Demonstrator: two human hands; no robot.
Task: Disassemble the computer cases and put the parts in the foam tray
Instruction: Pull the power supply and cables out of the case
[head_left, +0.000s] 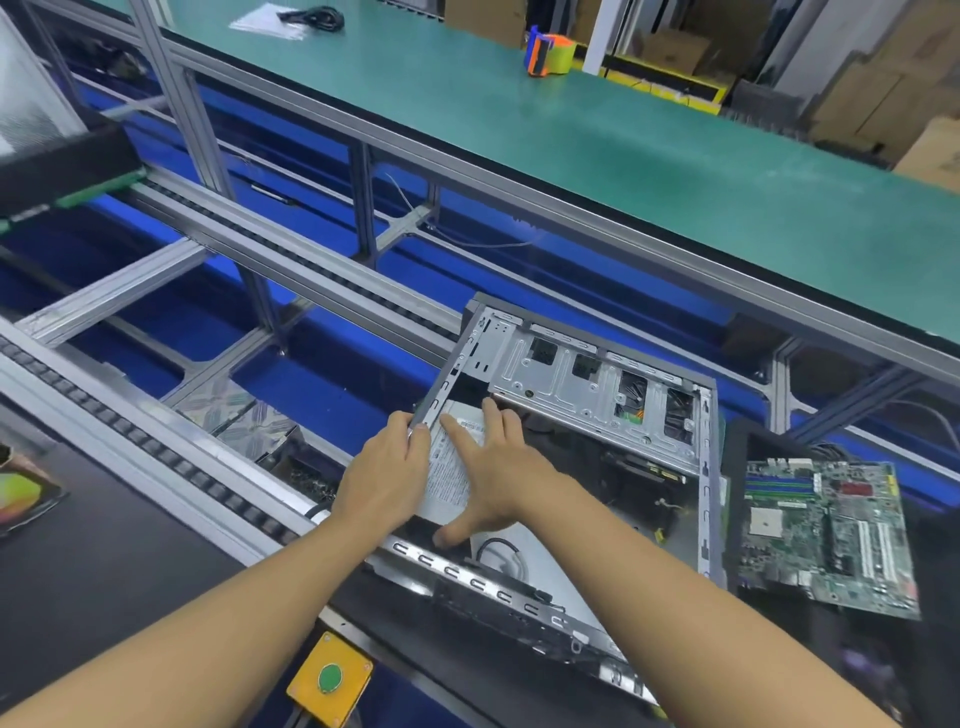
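The left grip (387, 470) was closed around the thin metal edge of the open computer case (706, 467), its fingers curled over the rail at the case's left side. Just to its right, the right grip (501, 467) lay spread and open on the silver, labelled power supply (447, 475) inside the case. Its fingers were straight across the top of the unit and its thumb reached down to the near edge. The two grips were nearly touching, with only the case rail and a strip of the power supply between them.

Beyond the right grip, further inside the case, sat a grey metal drive cage (587, 384) with cut-outs showing wires beneath. Dark cables lay in the case floor to the right of that grip. Well to the right of the right grip, outside the case, a green motherboard (826, 535) lay flat on a black tray (733, 499) that stood just beside the case wall.

Nearer the person than the left grip, a yellow box with a green button (330, 678) was fixed to the conveyor frame. Far beyond both grips ran a green tabletop (571, 145), carrying an orange and blue tape dispenser (550, 54) and a coiled black cable (311, 18).
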